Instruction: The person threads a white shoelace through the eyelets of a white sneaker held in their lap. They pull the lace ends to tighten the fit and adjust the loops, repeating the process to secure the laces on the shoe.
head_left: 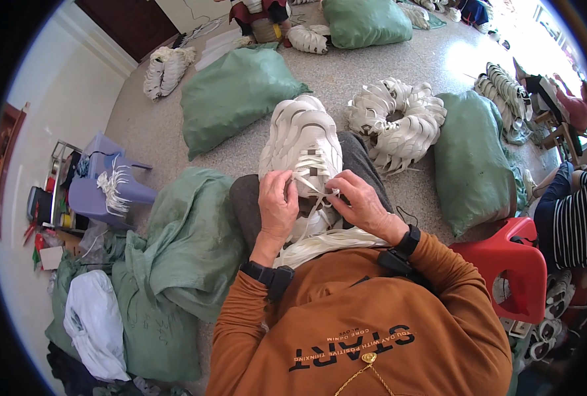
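A nested stack of white shoe uppers (292, 127) rests on my lap, with the top one facing me. White shoelace (311, 163) is threaded through that upper's eyelets. My left hand (278, 203) pinches the lace at the left side of the opening. On the other side, my right hand (365, 206) is closed at the fingertips on a lace end, close to the eyelets. Below both hands a bundle of loose white laces (336, 245) lies across my lap. Each wrist wears a black band.
Green sacks (237, 92) lie ahead, with another green sack (475, 162) at the right. A ring of white uppers (415, 125) sits beyond my knee. A red stool (515, 254) stands right; a purple stool (102, 191) holding laces stands left. Other people sit nearby.
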A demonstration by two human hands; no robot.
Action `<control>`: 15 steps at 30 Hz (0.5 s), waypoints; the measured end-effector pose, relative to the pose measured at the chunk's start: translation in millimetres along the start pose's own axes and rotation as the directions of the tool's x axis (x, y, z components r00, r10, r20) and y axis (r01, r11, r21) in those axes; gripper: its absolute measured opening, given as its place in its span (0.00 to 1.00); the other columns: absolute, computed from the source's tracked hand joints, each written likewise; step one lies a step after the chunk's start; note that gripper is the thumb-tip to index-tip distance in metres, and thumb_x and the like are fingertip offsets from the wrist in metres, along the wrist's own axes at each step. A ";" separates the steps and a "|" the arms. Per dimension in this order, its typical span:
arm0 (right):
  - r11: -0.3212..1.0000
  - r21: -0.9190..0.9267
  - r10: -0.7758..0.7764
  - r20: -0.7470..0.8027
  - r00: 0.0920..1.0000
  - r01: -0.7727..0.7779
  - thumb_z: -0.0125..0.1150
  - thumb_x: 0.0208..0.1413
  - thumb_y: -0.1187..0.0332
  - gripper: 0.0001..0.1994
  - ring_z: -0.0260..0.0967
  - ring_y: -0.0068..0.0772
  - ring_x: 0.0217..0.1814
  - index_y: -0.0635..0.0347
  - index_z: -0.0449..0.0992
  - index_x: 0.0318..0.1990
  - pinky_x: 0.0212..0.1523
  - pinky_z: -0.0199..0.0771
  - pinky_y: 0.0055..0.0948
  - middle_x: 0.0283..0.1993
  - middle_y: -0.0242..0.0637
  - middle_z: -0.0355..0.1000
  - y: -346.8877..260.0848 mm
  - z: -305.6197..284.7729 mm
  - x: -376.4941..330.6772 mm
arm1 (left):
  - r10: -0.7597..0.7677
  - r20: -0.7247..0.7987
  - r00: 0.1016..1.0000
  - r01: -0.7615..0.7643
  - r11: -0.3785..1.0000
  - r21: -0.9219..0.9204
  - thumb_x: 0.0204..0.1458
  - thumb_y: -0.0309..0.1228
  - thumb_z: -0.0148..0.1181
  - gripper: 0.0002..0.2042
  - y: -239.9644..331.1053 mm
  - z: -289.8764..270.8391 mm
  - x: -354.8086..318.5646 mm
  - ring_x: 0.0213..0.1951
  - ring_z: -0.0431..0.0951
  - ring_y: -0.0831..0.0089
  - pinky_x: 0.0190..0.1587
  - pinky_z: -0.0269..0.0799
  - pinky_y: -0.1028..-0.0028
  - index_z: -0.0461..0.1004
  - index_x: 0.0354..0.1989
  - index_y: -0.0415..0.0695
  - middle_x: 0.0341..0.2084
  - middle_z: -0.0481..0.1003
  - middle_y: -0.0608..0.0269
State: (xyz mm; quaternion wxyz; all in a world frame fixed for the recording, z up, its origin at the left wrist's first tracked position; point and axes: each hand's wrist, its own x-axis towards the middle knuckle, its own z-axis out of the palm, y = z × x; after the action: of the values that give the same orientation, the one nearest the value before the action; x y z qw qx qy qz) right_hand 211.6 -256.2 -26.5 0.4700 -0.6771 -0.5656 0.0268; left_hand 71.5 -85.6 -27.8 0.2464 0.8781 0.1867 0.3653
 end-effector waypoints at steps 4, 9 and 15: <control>0.992 -0.120 -0.026 0.005 1.000 0.026 0.66 0.52 0.75 0.10 0.71 0.49 0.42 0.60 0.74 0.42 0.41 0.72 0.41 0.40 0.42 0.70 15.1 6.1 -5.4 | 0.006 -0.057 0.998 -0.007 1.000 -0.018 0.52 0.20 0.63 0.10 21.1 -3.2 4.7 0.45 0.76 0.54 0.53 0.71 0.60 0.77 0.42 0.39 0.40 0.76 0.55; 0.993 0.084 0.084 0.050 0.995 -0.088 0.62 0.53 0.76 0.09 0.71 0.49 0.39 0.60 0.71 0.41 0.40 0.72 0.42 0.38 0.42 0.70 15.8 5.8 -20.8 | 0.246 0.036 0.969 -0.249 0.960 0.128 0.51 0.23 0.64 0.08 37.5 0.3 6.6 0.44 0.77 0.62 0.58 0.64 0.57 0.77 0.40 0.46 0.38 0.78 0.63; 0.937 0.203 0.274 0.075 0.959 -0.284 0.62 0.53 0.75 0.10 0.72 0.50 0.36 0.61 0.72 0.43 0.37 0.73 0.43 0.38 0.44 0.71 22.0 10.5 -27.3 | 0.195 0.231 0.953 -0.264 0.909 0.323 0.44 0.30 0.70 0.13 43.1 13.0 8.5 0.47 0.70 0.64 0.62 0.54 0.55 0.78 0.40 0.49 0.38 0.71 0.66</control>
State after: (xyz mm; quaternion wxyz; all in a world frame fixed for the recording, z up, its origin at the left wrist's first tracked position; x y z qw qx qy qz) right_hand 212.1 -269.7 -60.5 0.5176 -0.6958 -0.4686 0.1685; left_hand 93.1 -120.0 -6.5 0.0581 0.9549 0.1188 0.2657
